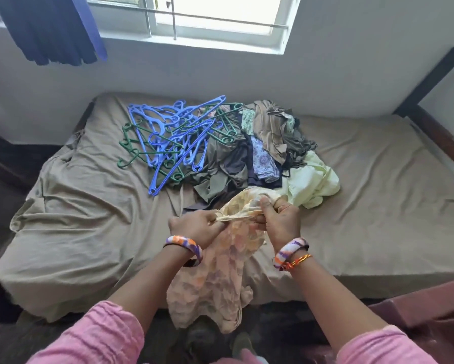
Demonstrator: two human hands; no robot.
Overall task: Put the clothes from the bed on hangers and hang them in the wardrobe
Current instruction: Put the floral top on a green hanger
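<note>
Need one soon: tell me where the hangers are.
In the head view, the hangers lie heaped on the bed, left of the clothes pile, below the window.

Above you: white-framed window (pixel 215 24) with horizontal bars, dark blue curtain (pixel 47 27) hanging at its left. At your right: dark wooden frame (pixel 430 82) against white wall (pixel 220 72).

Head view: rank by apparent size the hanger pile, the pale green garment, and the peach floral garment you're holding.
1. Hanger pile
2. Peach floral garment, though nearness to the camera inflates it, so its rank against the pile is unsure
3. Pale green garment
</note>
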